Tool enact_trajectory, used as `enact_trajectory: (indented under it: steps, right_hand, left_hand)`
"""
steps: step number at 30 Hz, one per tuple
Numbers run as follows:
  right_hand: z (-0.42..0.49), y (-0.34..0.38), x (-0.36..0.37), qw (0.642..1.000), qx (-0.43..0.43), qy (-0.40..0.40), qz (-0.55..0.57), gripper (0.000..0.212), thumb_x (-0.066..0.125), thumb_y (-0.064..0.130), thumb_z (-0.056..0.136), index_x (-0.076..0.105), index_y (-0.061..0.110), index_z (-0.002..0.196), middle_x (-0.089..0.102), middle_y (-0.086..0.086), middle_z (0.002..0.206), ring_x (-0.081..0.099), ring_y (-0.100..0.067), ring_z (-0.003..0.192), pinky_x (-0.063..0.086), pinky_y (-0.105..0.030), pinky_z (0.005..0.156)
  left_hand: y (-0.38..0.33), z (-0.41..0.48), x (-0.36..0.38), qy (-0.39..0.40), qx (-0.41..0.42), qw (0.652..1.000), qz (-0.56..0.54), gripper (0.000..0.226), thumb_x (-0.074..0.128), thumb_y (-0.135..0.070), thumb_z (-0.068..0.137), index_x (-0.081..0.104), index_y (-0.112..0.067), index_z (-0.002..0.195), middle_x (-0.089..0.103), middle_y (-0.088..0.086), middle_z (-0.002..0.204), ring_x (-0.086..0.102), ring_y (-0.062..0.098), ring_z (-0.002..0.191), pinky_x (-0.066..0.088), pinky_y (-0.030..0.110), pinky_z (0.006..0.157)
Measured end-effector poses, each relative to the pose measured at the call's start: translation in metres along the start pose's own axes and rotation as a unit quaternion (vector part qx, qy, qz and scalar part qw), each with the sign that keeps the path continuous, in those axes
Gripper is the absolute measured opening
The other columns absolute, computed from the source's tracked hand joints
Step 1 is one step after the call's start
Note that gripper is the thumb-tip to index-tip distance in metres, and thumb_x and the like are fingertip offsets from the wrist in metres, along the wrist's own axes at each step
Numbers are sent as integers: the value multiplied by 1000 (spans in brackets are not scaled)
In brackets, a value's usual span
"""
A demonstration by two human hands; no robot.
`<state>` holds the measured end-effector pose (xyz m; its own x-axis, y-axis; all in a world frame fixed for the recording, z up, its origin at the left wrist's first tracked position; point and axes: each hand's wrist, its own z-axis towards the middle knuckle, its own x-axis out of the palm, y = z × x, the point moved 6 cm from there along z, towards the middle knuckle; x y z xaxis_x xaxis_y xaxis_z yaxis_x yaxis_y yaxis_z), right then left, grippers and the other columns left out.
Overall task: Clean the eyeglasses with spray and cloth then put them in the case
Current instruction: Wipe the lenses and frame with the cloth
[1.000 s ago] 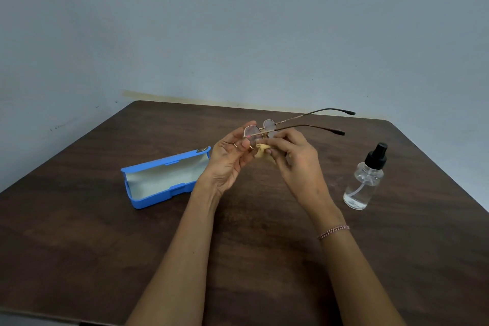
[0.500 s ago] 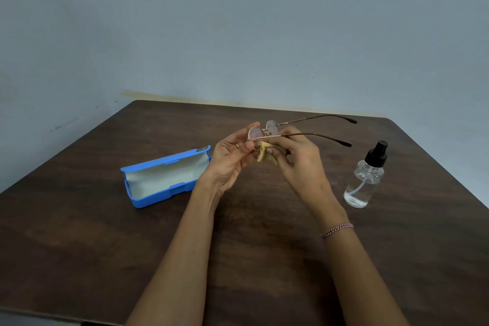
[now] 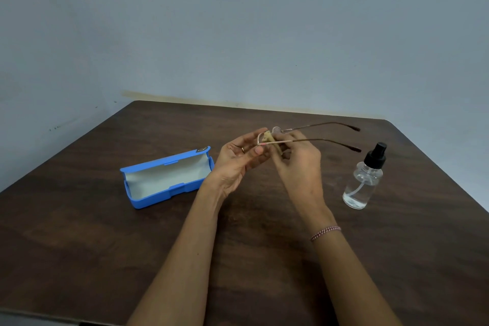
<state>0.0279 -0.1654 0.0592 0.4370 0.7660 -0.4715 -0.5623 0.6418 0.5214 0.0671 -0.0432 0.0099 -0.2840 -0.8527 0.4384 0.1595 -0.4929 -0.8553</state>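
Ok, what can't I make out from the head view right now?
Head view only:
Near lens of the eyeglasses: covered by the cloth and the fingers of the right hand; how clean, cannot tell.
Most of the cloth: hidden inside the right hand; only a yellow scrap shows.
The emblem on the case corner: too small to read.
Elbows: beyond the bottom edge.

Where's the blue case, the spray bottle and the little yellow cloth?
blue case (image 3: 158,197): head view, on its front wall.
spray bottle (image 3: 362,185): head view, on its clear body.
yellow cloth (image 3: 267,137): head view, on the top fold that shows.
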Motion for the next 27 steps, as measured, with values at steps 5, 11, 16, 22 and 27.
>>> enact_trajectory:
  steps: [5,11,16,22,27]
  right_hand:
    - [0,0,2,1000,-11,19,-16,17,68,9,83,71,10,100,63,-1,89,54,-5,72,48,-17,69]
    - [0,-3,-2,999,44,-25,-15,22,64,8,86,68,7,108,61,-3,100,55,-7,79,40,-9,67]
    - [0,-9,1,999,33,6,-34,15,64,13,87,71,12,100,61,-2,86,55,-10,66,37,-6,59]
    - [1,-6,-2,999,44,-26,13,16,63,11,88,70,7,102,59,-2,92,51,-4,73,36,1,65]
    - [-1,-7,1,998,52,-13,-16,18,61,9,88,68,7,104,54,2,89,49,-5,67,35,0,60]
  left_hand:
    - [-4,2,-6,-25,20,999,-13,38,60,-1,71,61,-10,108,74,1,91,70,12,84,56,22,71]
    - [4,1,5,4,-12,999,34,35,56,8,81,63,-12,109,73,-4,95,69,10,88,57,25,76]
    - [2,1,2,-13,6,999,29,38,62,-2,70,63,-12,107,74,-3,93,69,11,88,57,24,75]
    - [3,1,5,3,-13,999,31,36,57,5,80,62,-10,112,73,-2,98,69,11,90,57,24,75]
    - [1,0,4,-6,1,999,32,38,61,0,74,62,-10,111,73,-2,95,69,11,91,57,25,76]
